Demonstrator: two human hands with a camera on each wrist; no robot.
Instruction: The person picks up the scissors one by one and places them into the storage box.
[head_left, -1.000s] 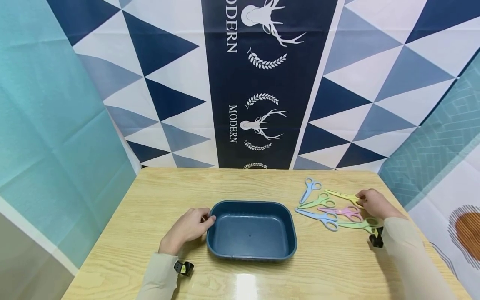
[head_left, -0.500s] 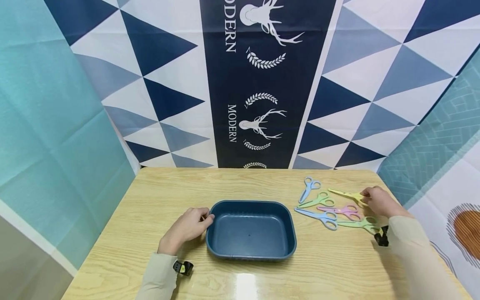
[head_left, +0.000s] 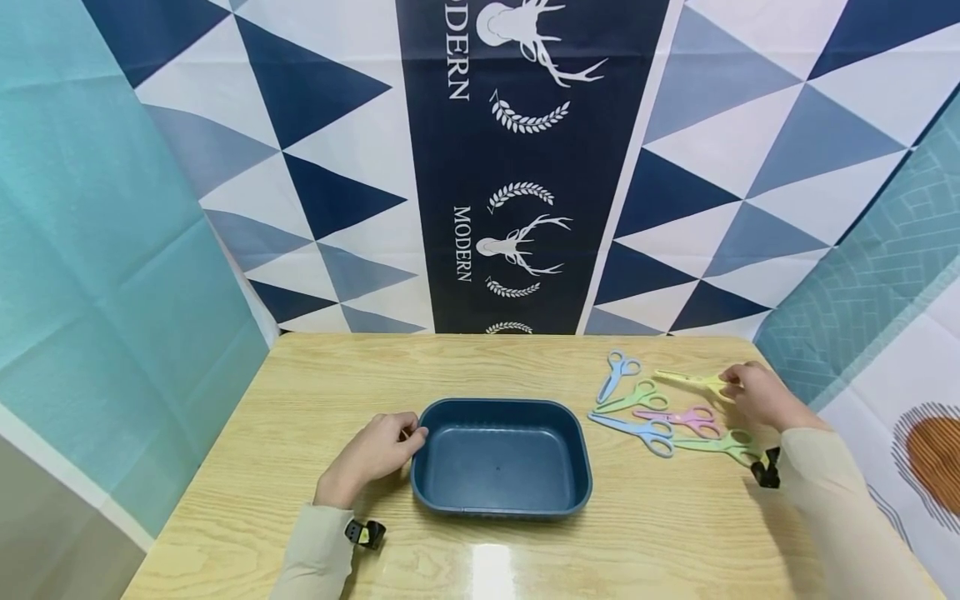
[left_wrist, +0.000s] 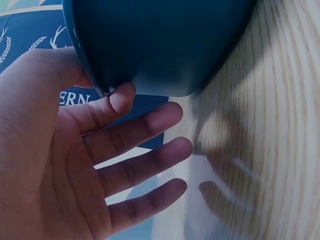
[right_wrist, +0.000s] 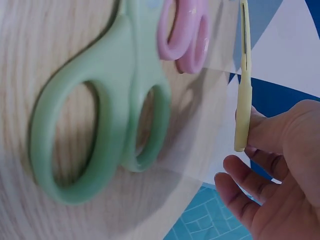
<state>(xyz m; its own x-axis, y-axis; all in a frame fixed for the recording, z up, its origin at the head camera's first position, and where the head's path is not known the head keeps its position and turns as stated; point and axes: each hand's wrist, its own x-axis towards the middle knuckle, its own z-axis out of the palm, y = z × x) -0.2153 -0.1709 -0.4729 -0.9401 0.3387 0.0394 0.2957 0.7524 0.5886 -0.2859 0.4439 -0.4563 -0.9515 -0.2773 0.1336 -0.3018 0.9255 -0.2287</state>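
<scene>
My left hand (head_left: 372, 454) pinches the left rim of a dark blue rectangular tub (head_left: 498, 467) between thumb and index finger; the other fingers stand straight and apart in the left wrist view. At the far right of the table, my right hand (head_left: 763, 395) pinches yellow scissors (head_left: 693, 381) by the handle end. The right wrist view has these scissors edge-on, raised off the tabletop. Beside that hand lie pink scissors (head_left: 678, 419), green scissors (head_left: 716, 446) nearest the wrist, other green scissors (head_left: 633, 398), large blue scissors (head_left: 637, 430) and smaller blue scissors (head_left: 617, 375).
The light wood table (head_left: 337, 375) meets a patterned cloth backdrop (head_left: 510, 167) at its rear edge. Teal cloth (head_left: 135, 275) hangs along the left side. The tub stands at the table's middle, left of the scissors.
My right hand has shifted slightly right and back, and the yellow scissors have moved with it, lifting off the table. The left hand and the tub have stayed put.
</scene>
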